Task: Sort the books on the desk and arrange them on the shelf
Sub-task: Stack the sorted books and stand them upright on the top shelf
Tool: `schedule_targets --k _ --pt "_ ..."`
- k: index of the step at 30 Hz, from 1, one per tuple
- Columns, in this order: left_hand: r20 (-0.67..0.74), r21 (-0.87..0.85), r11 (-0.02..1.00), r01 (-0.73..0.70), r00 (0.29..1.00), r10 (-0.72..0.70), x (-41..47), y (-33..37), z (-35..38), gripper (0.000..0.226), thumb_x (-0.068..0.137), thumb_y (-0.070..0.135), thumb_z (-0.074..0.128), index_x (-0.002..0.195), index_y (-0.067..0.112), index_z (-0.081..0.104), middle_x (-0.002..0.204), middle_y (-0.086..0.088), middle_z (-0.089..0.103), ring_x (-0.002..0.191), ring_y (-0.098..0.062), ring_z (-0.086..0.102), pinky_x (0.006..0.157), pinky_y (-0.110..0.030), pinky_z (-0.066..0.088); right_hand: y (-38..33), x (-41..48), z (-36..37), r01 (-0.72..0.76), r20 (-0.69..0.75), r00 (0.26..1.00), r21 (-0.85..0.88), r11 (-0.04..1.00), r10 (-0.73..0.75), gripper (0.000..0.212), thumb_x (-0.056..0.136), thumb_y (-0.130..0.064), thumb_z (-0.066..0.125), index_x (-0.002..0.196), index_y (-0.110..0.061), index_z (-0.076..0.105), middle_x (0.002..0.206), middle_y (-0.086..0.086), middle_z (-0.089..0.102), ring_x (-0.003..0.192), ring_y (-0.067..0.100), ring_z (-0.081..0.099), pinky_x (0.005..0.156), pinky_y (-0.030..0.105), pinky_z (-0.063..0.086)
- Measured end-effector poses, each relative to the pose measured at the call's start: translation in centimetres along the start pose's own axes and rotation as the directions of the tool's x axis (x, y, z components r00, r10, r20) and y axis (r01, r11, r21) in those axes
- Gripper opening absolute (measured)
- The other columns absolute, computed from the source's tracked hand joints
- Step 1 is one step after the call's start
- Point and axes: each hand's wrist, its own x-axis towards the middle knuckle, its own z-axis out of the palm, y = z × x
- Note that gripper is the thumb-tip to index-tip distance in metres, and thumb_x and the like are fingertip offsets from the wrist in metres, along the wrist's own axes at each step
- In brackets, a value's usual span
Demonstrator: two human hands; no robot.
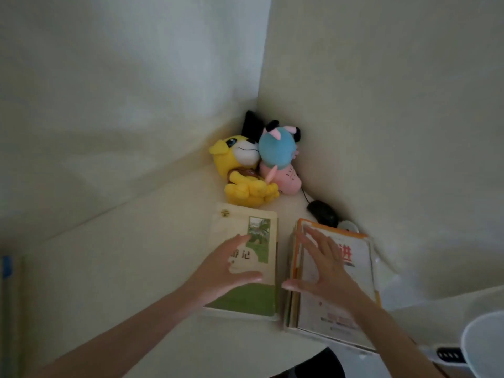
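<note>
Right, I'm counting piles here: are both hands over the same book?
No, the left hand is over the green-and-cream book, while the right hand is over the separate stack beside it.

On the green book (245, 298) cover, in dark characters: "游记", start of the title hidden. On the white book (321, 315) cover, one large red character: "进". Near the green book's top left corner, a small emblem (225, 213), too small to read. Lower on the white cover, red and grey small print, blurred past reading.
</note>
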Motion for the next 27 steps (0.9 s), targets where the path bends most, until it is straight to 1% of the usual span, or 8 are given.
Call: schedule_targets --k 3,6,10,15,17,20,22,27 --pt "-0.172 -0.017 0.999 0.041 0.984 -0.044 -2.4 -1.7 -5.0 0.086 0.062 0.037 0.087 0.134 0.041 0.039 0.133 0.024 0.040 0.127 -0.004 0.039 0.096 -0.018 0.040 -5.5 2.5 1.2 0.070 0.096 0.992 0.115 0.991 -0.081 0.118 0.042 -0.102 0.036 0.141 -0.049 -0.001 0.147 -0.026 -0.002 0.139 0.001 -0.005 0.116 0.035 0.000" --pt "-0.289 -0.068 0.994 0.085 0.952 -0.101 -5.7 -3.6 -9.9 0.097 0.043 0.064 0.084 0.130 0.049 0.041 0.144 0.020 0.034 0.130 -0.002 0.035 0.103 -0.028 0.038 -10.2 4.5 3.1 0.069 0.186 0.975 0.273 0.960 -0.122 0.119 0.048 -0.088 0.061 0.146 -0.053 0.004 0.151 -0.033 -0.004 0.138 -0.001 0.000 0.117 0.039 0.009" --pt "-0.478 -0.124 0.987 0.106 0.865 -0.153 -11.1 -6.1 -15.0 0.095 0.028 0.083 0.073 0.115 0.055 0.046 0.140 0.020 0.040 0.125 -0.001 0.042 0.095 -0.022 0.041 -15.8 6.5 5.7 0.055 0.283 0.942 0.400 0.915 -0.181 0.109 0.058 -0.081 0.063 0.148 -0.049 0.011 0.152 -0.026 0.006 0.129 -0.009 0.006 0.110 0.026 0.013" --pt "-0.642 -0.250 0.958 0.137 0.718 -0.270 -18.3 -9.4 -20.4 0.069 0.056 0.045 0.088 0.117 0.038 0.054 0.132 0.004 0.053 0.125 -0.013 0.049 0.101 -0.029 0.040 -22.7 8.5 10.1 0.035 0.418 0.874 0.454 0.890 -0.248 0.119 0.046 -0.093 0.057 0.148 -0.045 0.020 0.153 -0.019 0.016 0.138 0.002 0.016 0.115 0.029 0.018" --pt "-0.699 -0.259 0.956 0.137 0.656 -0.284 -21.5 -10.8 -22.2 0.077 0.047 0.053 0.089 0.115 0.034 0.057 0.122 0.003 0.062 0.115 -0.013 0.057 0.102 -0.034 0.043 -25.5 9.0 12.0 0.018 0.462 0.844 0.483 0.876 -0.272 0.110 0.054 -0.087 0.059 0.148 -0.043 0.022 0.152 -0.017 0.021 0.141 0.005 0.020 0.118 0.035 0.021" --pt "-0.793 -0.243 0.944 0.223 0.514 -0.326 -25.6 -13.6 -24.0 0.053 0.069 0.020 0.084 0.114 0.028 0.058 0.115 0.000 0.064 0.113 -0.017 0.058 0.101 -0.033 0.042 -29.6 9.0 14.9 -0.017 0.490 0.816 0.551 0.835 -0.307 0.094 0.067 -0.070 0.063 0.148 -0.039 0.027 0.151 -0.017 0.027 0.138 0.005 0.028 0.116 0.033 0.027" --pt "-0.834 -0.223 0.930 0.291 0.437 -0.337 -27.7 -15.6 -24.5 0.046 0.076 0.013 0.077 0.117 0.021 0.059 0.117 -0.001 0.062 0.116 -0.021 0.056 0.101 -0.032 0.039 -32.1 8.8 17.0 -0.076 0.527 0.798 0.570 0.818 -0.293 0.090 0.070 -0.066 0.061 0.148 -0.035 0.028 0.151 -0.017 0.031 0.135 0.004 0.033 0.112 0.031 0.030" --pt "-0.798 -0.292 0.843 0.452 0.370 -0.475 -30.4 -18.5 -24.2 0.066 0.083 0.016 0.071 0.140 0.006 0.039 0.143 -0.014 0.042 0.132 -0.028 0.040 0.111 -0.037 0.030 -36.4 7.7 22.3 -0.299 0.639 0.743 0.583 0.756 -0.200 0.095 0.075 -0.065 0.067 0.152 -0.029 0.023 0.156 -0.006 0.028 0.139 0.016 0.034 0.105 0.039 0.040"
